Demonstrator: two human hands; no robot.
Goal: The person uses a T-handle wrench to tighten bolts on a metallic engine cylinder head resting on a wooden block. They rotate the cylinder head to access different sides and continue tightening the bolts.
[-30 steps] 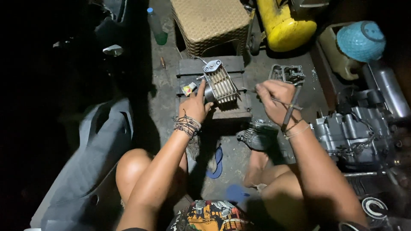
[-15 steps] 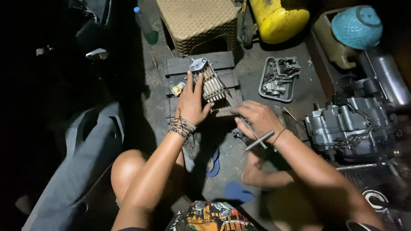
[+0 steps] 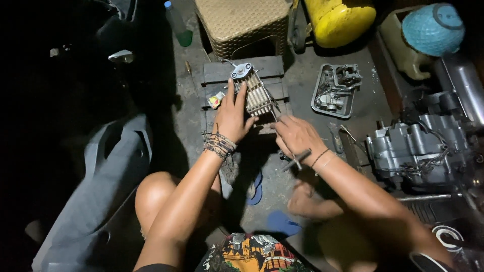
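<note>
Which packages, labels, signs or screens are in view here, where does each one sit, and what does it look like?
Small packet: on the wooden pallet, just left of the left hand; flat, rectangular, yellow, red and white.
Plastic bottle: upright on the floor, left of the woven stool; clear, blue cap, green at the bottom, no label visible.
Round emblem: bottom right, on a dark surface; white ring on black, partly cut off.
No screens or signs in view.

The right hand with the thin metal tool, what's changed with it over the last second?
The right hand, gripping the thin metal tool, came in from the right toward the finned grey metal engine cylinder. The left hand stayed pressed on that cylinder, which kept its place on the wooden slat board.
</note>
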